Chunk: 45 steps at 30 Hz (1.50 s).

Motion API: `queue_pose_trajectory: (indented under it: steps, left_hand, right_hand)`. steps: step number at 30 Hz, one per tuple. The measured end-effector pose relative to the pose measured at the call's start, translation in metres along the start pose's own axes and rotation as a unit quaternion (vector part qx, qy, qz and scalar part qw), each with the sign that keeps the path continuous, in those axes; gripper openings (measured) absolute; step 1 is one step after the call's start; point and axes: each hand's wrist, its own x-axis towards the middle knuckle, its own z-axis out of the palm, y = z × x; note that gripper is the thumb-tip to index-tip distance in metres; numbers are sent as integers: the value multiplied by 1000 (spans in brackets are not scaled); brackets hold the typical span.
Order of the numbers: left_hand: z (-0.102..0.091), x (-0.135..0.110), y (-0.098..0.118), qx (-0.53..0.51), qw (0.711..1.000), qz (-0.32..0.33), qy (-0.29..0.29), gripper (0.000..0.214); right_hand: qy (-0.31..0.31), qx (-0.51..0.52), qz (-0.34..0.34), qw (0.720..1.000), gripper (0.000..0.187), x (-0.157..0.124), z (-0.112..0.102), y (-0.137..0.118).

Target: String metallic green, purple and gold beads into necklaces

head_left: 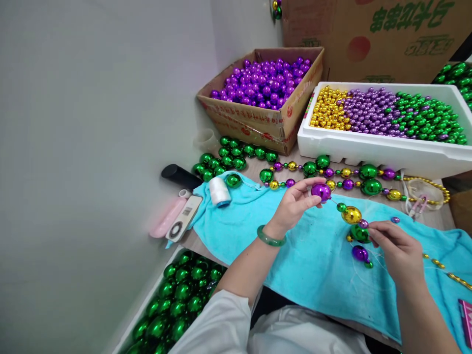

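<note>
My left hand point(295, 204), with a green bangle on its wrist, pinches a large shiny purple ball point(321, 191) above a turquoise towel point(313, 265). A thin thread runs from that ball through a small green bead, a gold ball point(351, 215), a green ball point(359, 233) and another purple ball point(360, 253). My right hand point(400, 250) is closed in a pinch on the thread beside the green ball. A finished strand of green, gold and purple balls point(346, 173) lies on the table behind my hands.
A cardboard box of purple balls point(258, 120) stands at the back. Beside it is a white foam tray point(383, 150) of small gold, purple and green beads. Loose green balls point(228, 157), a thread spool point(220, 191) and a box of green balls point(177, 300) lie left.
</note>
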Motion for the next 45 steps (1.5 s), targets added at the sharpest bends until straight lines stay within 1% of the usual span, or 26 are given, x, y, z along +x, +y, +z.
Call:
queue_pose_trajectory:
  steps: [4, 8, 11, 13, 16, 18, 20, 22, 23, 25, 27, 29, 32, 33, 35, 36, 38, 40, 41, 42, 43, 45]
  left_hand:
    - [4, -2, 1, -52, 998, -26, -15, 41]
    - [4, -2, 1, -32, 999, -14, -3, 41]
    - [4, -1, -2, -26, 999, -20, -6, 40]
    - [4, -2, -5, -21, 1000, -12, 3, 41]
    - [3, -3, -9, -2, 1000, 18, 13, 43]
    - [3, -4, -9, 11, 1000, 16, -7, 40]
    - [3, -4, -8, 21, 999, -11, -44, 40]
    - [2, -4, -6, 30, 996, -38, -70, 41]
    - [1, -5, -6, 32, 996, -41, -71, 42]
    - [-1, -6, -6, 22, 998, -32, -47, 42]
    - [-4, -7, -8, -7, 1000, -27, -7, 35]
    - [-10, -9, -13, -26, 999, -23, 41, 30]
    - [-21, -11, -20, 17, 993, 15, 113, 23]
    - [-24, -11, -22, 44, 990, 29, 131, 21]
    - [-28, -12, -23, 103, 983, 49, 145, 20]
    - [-29, -12, -22, 135, 979, 57, 143, 19]
    - [-27, -13, -18, 198, 970, 75, 123, 19]
    - [-21, -12, -12, 248, 960, 90, 93, 19]
    - [-18, -11, -9, 266, 956, 94, 76, 19]
    - [-15, -10, -7, 280, 953, 96, 59, 19]
    - [-11, -9, -5, 292, 951, 97, 42, 19]
    - [-5, -7, -2, 321, 942, 101, 5, 19]
  right_hand:
    - [-4, 11, 14, 1000, 9, 1, 0, 1]
    - [-11, -1, -1, 1000, 8, 1, -4, 2]
    - [-26, -5, -10, 1000, 9, 1, -5, 2]
    - [-30, -10, -9, 999, 9, 0, -4, 1]
    - [-29, -16, -13, 999, 8, -1, -2, 0]
    - [-30, -20, -23, 999, 8, 0, -2, -1]
    - [-36, -23, -24, 999, 8, 1, -2, -1]
    - [-44, 0, 4, 999, 10, 1, -2, -2]
    - [-49, 26, 27, 998, 13, 1, -1, -3]
    - [-66, 89, 75, 991, 20, 1, 2, -5]
    - [-86, 142, 108, 980, 26, 0, 8, -8]
    - [-99, 165, 129, 973, 27, 1, 17, -10]
    - [-97, 142, 145, 974, 28, 8, 33, -8]
    - [-94, 117, 147, 978, 28, 10, 37, -6]
    - [-100, 40, 141, 984, 27, 15, 44, -2]
    - [-106, -10, 128, 986, 28, 17, 46, -1]
    - [-107, -107, 81, 985, 27, 20, 49, -3]
    - [-84, -153, 23, 984, 26, 21, 50, -10]
    - [-72, -149, 3, 986, 26, 21, 52, -16]
    - [-70, -126, -2, 989, 26, 22, 54, -21]
    - [-82, -91, 5, 992, 28, 22, 56, -27]
    - [-131, -4, 42, 990, 35, 23, 62, -36]
